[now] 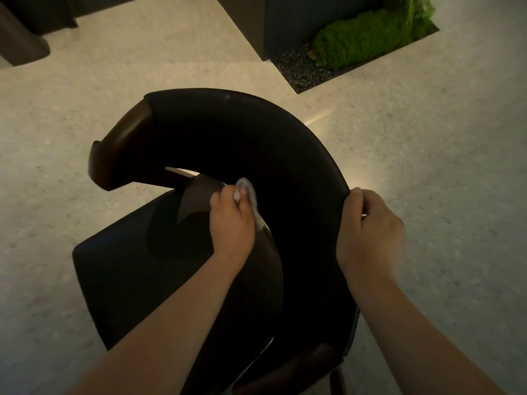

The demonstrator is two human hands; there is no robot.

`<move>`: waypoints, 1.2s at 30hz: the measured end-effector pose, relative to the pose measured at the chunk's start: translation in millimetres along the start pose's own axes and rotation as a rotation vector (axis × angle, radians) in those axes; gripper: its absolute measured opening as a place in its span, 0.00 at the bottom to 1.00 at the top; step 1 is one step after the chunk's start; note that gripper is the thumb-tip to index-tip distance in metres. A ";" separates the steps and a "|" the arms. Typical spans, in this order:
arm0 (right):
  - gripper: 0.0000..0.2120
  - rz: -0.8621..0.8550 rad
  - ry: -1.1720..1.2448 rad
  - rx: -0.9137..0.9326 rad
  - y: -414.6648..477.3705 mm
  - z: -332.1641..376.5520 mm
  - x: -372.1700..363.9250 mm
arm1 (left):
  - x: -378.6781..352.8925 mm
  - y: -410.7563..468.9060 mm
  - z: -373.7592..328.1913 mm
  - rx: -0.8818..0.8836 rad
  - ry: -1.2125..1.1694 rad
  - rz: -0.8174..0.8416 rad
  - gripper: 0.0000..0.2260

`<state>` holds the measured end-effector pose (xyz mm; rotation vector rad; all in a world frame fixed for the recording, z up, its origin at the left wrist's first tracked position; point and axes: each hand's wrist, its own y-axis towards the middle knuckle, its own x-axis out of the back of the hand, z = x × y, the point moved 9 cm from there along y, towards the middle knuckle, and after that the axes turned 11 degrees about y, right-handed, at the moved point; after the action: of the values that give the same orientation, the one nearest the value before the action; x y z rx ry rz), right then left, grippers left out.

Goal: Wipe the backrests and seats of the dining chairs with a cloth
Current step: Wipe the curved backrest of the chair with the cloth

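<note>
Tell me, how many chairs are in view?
1: the black chair in the middle of the view. The dark furniture at the top left is cut off and may be another chair.

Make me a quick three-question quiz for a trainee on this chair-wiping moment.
1. True or false: the left hand grips the cloth.
2. The right hand grips: A) a bucket, B) the backrest edge, C) a broom.
3. What green thing fills the floor bed?
Key: 1 true; 2 B; 3 moss.
</note>
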<state>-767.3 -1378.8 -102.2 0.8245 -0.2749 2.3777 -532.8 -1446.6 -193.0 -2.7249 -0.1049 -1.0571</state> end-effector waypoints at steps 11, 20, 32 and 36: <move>0.16 0.124 -0.099 0.051 13.8 22.3 -7.2 | 44.3 19.2 -113.6 -0.236 0.079 -0.206 0.18; 0.16 0.158 -0.200 0.153 42.3 44.2 -31.2 | 32.8 39.0 -143.5 -0.312 0.248 -0.271 0.13; 0.17 0.178 -0.200 0.156 40.4 43.1 -34.5 | 28.5 33.7 -89.4 -0.110 0.216 -0.368 0.16; 0.19 0.205 -0.199 0.145 40.9 40.8 -36.1 | 21.2 34.4 -65.9 -0.075 0.226 -0.329 0.20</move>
<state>-749.1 -1443.7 -92.5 1.1537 -0.2811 2.5302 -555.5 -1495.2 -137.4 -2.6886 -0.4992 -1.4768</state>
